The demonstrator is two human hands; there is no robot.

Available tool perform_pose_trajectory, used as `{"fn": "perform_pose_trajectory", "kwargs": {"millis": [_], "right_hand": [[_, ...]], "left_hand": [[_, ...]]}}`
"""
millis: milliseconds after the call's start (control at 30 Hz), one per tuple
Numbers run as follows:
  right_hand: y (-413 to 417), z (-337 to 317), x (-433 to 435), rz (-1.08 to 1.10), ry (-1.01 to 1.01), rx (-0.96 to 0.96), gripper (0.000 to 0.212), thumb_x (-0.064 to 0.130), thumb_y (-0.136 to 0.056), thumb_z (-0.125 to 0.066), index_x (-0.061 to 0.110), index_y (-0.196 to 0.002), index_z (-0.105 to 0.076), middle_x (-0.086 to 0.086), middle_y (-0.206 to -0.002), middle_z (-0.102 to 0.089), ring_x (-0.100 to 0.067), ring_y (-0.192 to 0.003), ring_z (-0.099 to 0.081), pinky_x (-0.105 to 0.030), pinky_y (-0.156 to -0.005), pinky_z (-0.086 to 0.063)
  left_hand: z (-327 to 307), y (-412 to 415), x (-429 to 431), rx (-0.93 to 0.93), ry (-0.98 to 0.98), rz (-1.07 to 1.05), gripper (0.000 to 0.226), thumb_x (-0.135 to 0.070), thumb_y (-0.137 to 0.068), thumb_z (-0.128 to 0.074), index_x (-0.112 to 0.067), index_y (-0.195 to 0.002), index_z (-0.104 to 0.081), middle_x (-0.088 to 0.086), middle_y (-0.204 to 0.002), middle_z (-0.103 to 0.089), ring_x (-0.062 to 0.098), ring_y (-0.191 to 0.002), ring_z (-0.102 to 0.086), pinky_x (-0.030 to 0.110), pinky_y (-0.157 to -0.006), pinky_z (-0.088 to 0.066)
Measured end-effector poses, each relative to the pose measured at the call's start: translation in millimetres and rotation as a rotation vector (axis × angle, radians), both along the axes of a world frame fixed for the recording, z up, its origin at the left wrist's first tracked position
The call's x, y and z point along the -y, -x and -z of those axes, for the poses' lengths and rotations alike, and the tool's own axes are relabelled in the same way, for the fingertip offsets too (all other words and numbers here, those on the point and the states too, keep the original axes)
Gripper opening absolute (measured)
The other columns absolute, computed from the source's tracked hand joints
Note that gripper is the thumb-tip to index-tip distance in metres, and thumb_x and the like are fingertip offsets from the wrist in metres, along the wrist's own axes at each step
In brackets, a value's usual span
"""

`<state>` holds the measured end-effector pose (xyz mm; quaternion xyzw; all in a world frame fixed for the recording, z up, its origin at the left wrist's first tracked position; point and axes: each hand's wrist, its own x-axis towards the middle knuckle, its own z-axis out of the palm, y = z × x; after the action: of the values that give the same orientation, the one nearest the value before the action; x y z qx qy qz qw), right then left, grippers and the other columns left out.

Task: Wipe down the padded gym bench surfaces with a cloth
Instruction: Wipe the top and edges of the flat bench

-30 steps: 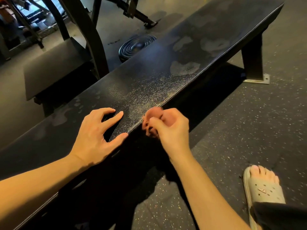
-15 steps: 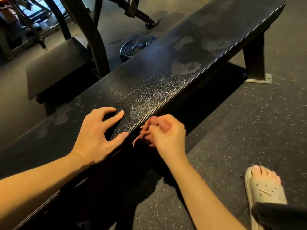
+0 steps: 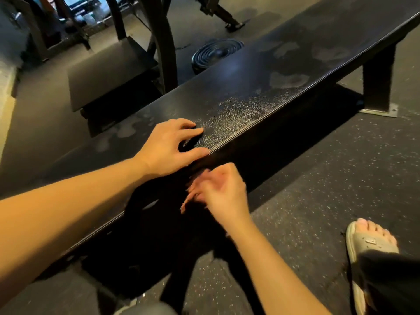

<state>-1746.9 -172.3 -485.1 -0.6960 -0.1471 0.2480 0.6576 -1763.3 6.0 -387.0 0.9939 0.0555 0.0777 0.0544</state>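
Pinkish cloth (image 3: 189, 198) sat bunched in the right hand (image 3: 223, 194), whose fingers curled round it. Motion blur smeared both, so how the cloth was folded could not be told; it showed only as a small crumpled wad. That hand hung against the near side wall of the black padded surface (image 3: 250, 92), just below the top edge and not on the top itself. The left hand (image 3: 169, 147) lay at 10 o'clock from the right, just beside it, resting on the top with fingers spread and thumb along the near edge, holding nothing. The two hands were apart.

The surface's long axis ran from 8 o'clock to 2 o'clock across the view. Pale smudges (image 3: 287, 80) lay on the top toward 2 o'clock, well apart from both hands, and fainter marks (image 3: 127, 130) lay at 10 o'clock of the left hand. A glossy stretch (image 3: 238, 114) with a crackled sheen began just beyond the left fingers.

The right hand, carrying the cloth, was the nearer one to the smudged far end. The coming move likely called for lifting the cloth over the edge onto the top and sweeping along the long axis toward 2 o'clock, with the left hand bracing.
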Motion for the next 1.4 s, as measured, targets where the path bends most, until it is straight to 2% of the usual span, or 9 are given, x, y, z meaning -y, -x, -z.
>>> {"fn": "perform_pose_trajectory", "kwargs": {"millis": [267, 367, 533, 633, 767, 933, 1067, 1233, 1400], "right_hand": [[-46.3, -10.6, 29.0, 0.131, 0.302, 0.147, 0.009, 0.014, -0.097, -0.062, 0.011, -0.092, -0.055, 0.009, -0.078, -0.055, -0.006, -0.074, -0.059, -0.005, -0.053, -0.037], [-21.7, -15.1, 20.7, 0.2, 0.242, 0.237, 0.024, 0.023, -0.09, -0.075, 0.013, -0.109, -0.063, 0.008, -0.098, -0.065, -0.009, -0.091, -0.061, -0.011, -0.065, -0.037], [1.6, -30.3, 0.5, 0.365, 0.141, 0.112, 0.013, 0.017, -0.085, -0.076, 0.012, -0.079, -0.065, 0.013, -0.063, -0.061, -0.003, -0.062, -0.059, -0.015, -0.057, -0.041], [49.9, -36.5, -23.1, 0.173, 0.074, 0.065, 0.009, 0.004, -0.087, -0.066, 0.008, -0.081, -0.072, 0.011, -0.058, -0.069, -0.001, -0.054, -0.066, -0.02, -0.055, -0.053], [69.4, -25.8, -39.4, 0.011, 0.161, 0.11, 0.006, 0.028, -0.079, -0.074, 0.024, -0.082, -0.076, 0.005, -0.074, -0.073, -0.017, -0.074, -0.071, -0.041, -0.076, -0.059], [19.1, -44.8, -6.8, 0.302, 0.004, 0.024, 0.03, 0.002, -0.085, -0.067, 0.02, -0.061, -0.07, 0.012, -0.049, -0.064, 0.001, -0.045, -0.061, -0.021, -0.046, -0.051], [37.3, -48.8, -22.3, 0.287, -0.094, -0.07, 0.02, -0.001, -0.091, -0.056, -0.001, -0.079, -0.071, 0.003, -0.055, -0.069, -0.007, -0.048, -0.067, -0.022, -0.045, -0.051], [75.8, -30.7, -38.6, 0.06, 0.035, -0.028, 0.007, 0.016, -0.086, -0.069, 0.018, -0.083, -0.075, 0.009, -0.077, -0.074, -0.002, -0.071, -0.069, -0.022, -0.066, -0.055], [6.3, -29.3, -19.8, 0.334, 0.006, -0.067, 0.021, 0.002, -0.09, -0.055, 0.001, -0.075, -0.07, 0.006, -0.058, -0.071, -0.005, -0.051, -0.066, -0.027, -0.046, -0.053]], "left_hand": [[-9.3, 121.0, -39.9, 0.029, 0.001, -0.219, 0.071, -0.078, -0.087, -0.048, -0.026, -0.132, -0.066, -0.01, -0.125, -0.058, 0.012, -0.112, -0.05, 0.035, -0.098, -0.04], [-3.7, 141.3, -44.4, 0.011, -0.013, -0.204, 0.077, -0.08, -0.084, -0.052, -0.025, -0.135, -0.065, -0.008, -0.128, -0.058, 0.012, -0.113, -0.05, 0.031, -0.098, -0.038], [22.0, 148.9, -42.9, 0.079, -0.018, -0.201, 0.077, -0.078, -0.087, -0.052, -0.024, -0.14, -0.063, -0.002, -0.132, -0.059, 0.018, -0.119, -0.052, 0.043, -0.105, -0.042], [26.5, 149.3, -43.7, 0.128, -0.025, -0.198, 0.073, -0.075, -0.087, -0.055, -0.023, -0.138, -0.065, 0.0, -0.131, -0.061, 0.02, -0.119, -0.053, 0.044, -0.106, -0.041], [26.8, 149.0, -42.9, 0.154, -0.014, -0.202, 0.073, -0.074, -0.086, -0.055, -0.022, -0.136, -0.067, 0.002, -0.131, -0.061, 0.022, -0.121, -0.053, 0.039, -0.108, -0.035], [27.8, 149.3, -40.9, 0.15, -0.028, -0.208, 0.071, -0.072, -0.087, -0.055, -0.022, -0.137, -0.066, 0.002, -0.132, -0.06, 0.021, -0.125, -0.051, 0.036, -0.109, -0.031], [28.6, 150.8, -41.2, 0.148, -0.028, -0.215, 0.07, -0.07, -0.088, -0.056, -0.023, -0.139, -0.065, 0.002, -0.133, -0.059, 0.02, -0.125, -0.05, 0.035, -0.109, -0.031], [29.2, 150.4, -42.1, 0.141, -0.032, -0.214, 0.069, -0.069, -0.088, -0.057, -0.023, -0.139, -0.064, 0.003, -0.135, -0.059, 0.023, -0.126, -0.051, 0.039, -0.108, -0.034], [29.5, 150.8, -42.3, 0.128, -0.049, -0.213, 0.069, -0.068, -0.089, -0.055, -0.023, -0.142, -0.062, 0.002, -0.137, -0.057, 0.022, -0.128, -0.049, 0.035, -0.11, -0.03]]}}
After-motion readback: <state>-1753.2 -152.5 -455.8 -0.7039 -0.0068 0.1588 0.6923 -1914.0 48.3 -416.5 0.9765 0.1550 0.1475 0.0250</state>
